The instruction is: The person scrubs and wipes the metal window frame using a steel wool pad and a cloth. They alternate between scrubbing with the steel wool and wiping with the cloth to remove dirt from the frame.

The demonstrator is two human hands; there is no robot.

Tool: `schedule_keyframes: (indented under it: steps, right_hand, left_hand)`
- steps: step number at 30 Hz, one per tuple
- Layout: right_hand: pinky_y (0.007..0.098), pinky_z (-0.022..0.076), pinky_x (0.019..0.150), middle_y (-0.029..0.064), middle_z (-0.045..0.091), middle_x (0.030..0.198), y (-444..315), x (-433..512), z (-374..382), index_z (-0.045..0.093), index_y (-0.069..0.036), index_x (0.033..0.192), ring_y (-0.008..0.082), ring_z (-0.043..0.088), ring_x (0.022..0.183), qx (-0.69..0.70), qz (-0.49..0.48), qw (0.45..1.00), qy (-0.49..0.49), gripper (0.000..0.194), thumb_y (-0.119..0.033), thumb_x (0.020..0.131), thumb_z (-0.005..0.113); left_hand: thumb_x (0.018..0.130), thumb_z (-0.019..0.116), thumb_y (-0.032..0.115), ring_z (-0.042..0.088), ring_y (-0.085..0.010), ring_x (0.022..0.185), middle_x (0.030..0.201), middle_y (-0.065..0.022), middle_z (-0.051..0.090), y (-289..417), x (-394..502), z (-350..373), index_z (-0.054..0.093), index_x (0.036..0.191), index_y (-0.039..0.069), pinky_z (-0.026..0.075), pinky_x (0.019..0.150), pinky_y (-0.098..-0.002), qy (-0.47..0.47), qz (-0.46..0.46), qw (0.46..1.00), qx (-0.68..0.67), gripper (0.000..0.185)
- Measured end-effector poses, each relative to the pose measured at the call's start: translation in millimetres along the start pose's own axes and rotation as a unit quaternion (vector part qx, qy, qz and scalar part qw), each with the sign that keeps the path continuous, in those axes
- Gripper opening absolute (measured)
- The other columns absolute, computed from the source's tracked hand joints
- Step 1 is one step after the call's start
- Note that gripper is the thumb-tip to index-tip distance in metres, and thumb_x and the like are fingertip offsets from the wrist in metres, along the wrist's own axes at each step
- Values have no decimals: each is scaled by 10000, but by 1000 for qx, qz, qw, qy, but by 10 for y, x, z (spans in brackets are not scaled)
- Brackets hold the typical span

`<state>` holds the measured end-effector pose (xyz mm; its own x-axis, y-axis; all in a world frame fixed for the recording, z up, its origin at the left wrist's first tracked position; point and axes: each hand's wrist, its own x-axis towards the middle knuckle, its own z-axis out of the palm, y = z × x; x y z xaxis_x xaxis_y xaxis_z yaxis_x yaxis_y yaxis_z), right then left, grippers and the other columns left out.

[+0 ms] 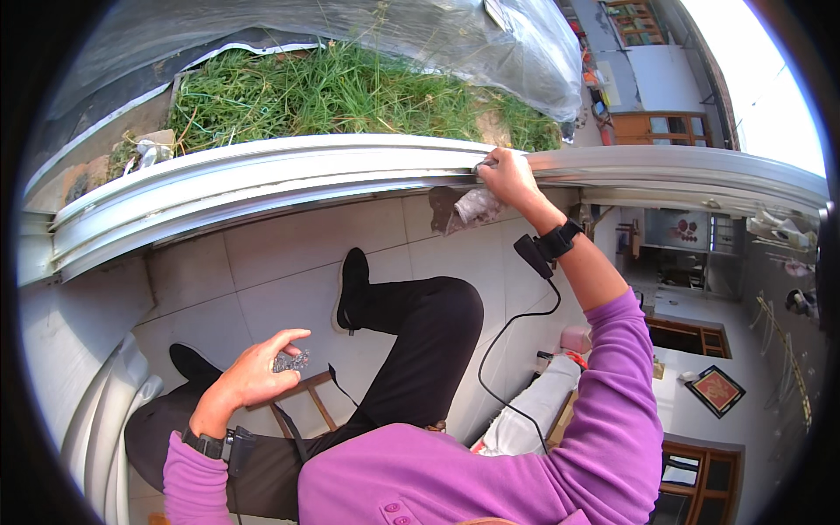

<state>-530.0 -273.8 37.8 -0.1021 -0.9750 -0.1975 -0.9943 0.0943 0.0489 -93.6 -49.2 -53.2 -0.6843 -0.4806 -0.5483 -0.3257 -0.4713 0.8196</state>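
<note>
My right hand (512, 176) presses on the sliding window's white metal track (295, 164), a little right of its middle. Its fingers are closed on a damp, grimy rag (481, 205), which hangs down on the inner side of the sill; a greyish bit of it pokes out at the fingertips. Lower left, above my lap, my left hand (259, 371) curls around a small silvery scourer (291, 361), apparently steel wool. The left hand is well away from the track.
A wooden stool or frame (305, 400) is beside my legs. Lengths of pale sheeting (108, 407) stand at left. A black cable (495, 341) runs from the right wrist strap. Outside grow tall grass (341, 98) and plastic film (426, 33) covers a mound or frame.
</note>
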Motion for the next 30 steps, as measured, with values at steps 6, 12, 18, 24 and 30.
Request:
schedule_keyframes:
  steps: [6, 12, 18, 24, 30]
  right_hand:
    - [414, 519, 841, 218, 698, 874, -53, 69, 79, 704, -33, 940, 368, 676, 890, 24, 25, 998, 45, 243, -161, 737, 668]
    - [439, 508, 855, 213, 695, 925, -116, -9, 125, 690, -66, 952, 378, 659, 941, 24, 35, 997, 65, 211, -160, 767, 649]
    - [470, 510, 835, 211, 693, 896, -383, -46, 80, 672, -87, 969, 403, 655, 918, -8, 21, 999, 43, 185, -159, 815, 600]
    - [458, 509, 829, 200, 692, 883, -696, -114, 40, 668, -72, 955, 398, 657, 906, 47, -26, 998, 19, 184, -146, 809, 584]
    - [420, 513, 792, 217, 681, 839, -894, -197, -20, 664, -23, 957, 368, 669, 854, 118, -64, 991, 28, 203, -146, 809, 600]
  left_hand:
    - [759, 594, 177, 602, -307, 1092, 1200, -153, 616, 67, -34, -3, 473, 1391, 148, 473, 934, -375, -4, 6, 1000, -7, 644]
    - [761, 601, 169, 606, -288, 1079, 1181, -141, 619, 20, -50, -19, 477, 1386, 144, 474, 932, -363, 5, -4, 999, -31, 637]
    - [734, 594, 86, 586, -182, 981, 1161, -123, 619, 16, -65, -5, 477, 1386, 96, 484, 864, -303, 2, 9, 999, -39, 662]
    - [762, 598, 181, 606, -297, 1082, 1204, -145, 612, 46, -107, -6, 470, 1391, 139, 472, 935, -367, -2, 0, 1000, -31, 644]
    - [765, 589, 205, 597, -326, 1091, 1219, -155, 605, 70, -83, 9, 463, 1399, 149, 469, 939, -387, -14, -5, 1000, -18, 649]
